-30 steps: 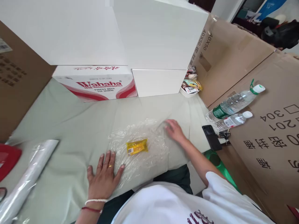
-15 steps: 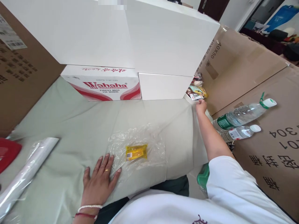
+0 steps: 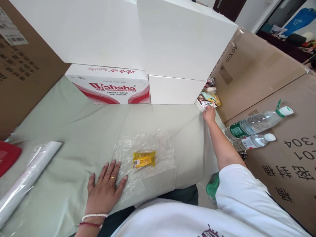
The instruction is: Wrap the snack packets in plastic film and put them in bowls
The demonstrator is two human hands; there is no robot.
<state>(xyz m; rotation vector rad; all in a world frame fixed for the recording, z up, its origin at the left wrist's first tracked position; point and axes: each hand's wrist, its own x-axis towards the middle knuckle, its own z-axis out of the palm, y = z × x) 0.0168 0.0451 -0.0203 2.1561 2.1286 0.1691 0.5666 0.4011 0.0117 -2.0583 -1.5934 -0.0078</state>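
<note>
My left hand [image 3: 102, 191] lies flat and open, fingers spread, on the light green cloth [image 3: 98, 131]. Its thumb and index finger touch the edge of a clear plastic sheet [image 3: 160, 140]. On that sheet rests a small snack in a yellow wrapper [image 3: 144, 159] with a barcode. Stretched out to the far right, my right hand [image 3: 209, 114] is at a white box [image 3: 198, 106] holding several wrapped snacks. Its fingers are closed at the edge of a white-labelled snack packet [image 3: 205, 104]; the fingertips are partly hidden.
White boxes [image 3: 177, 39] and a Wahaha water carton [image 3: 111, 87] stand along the back. Two water bottles [image 3: 259, 123] are at the right, against cardboard [image 3: 278, 158]. On the left lie a plastic-wrapped roll [image 3: 29, 179] and a red object [image 3: 8, 158].
My right hand has shifted slightly left, its fingers now against the white-labelled snack packet. My left hand and the yellow-wrapped snack stay in place. The view has shifted slightly.
</note>
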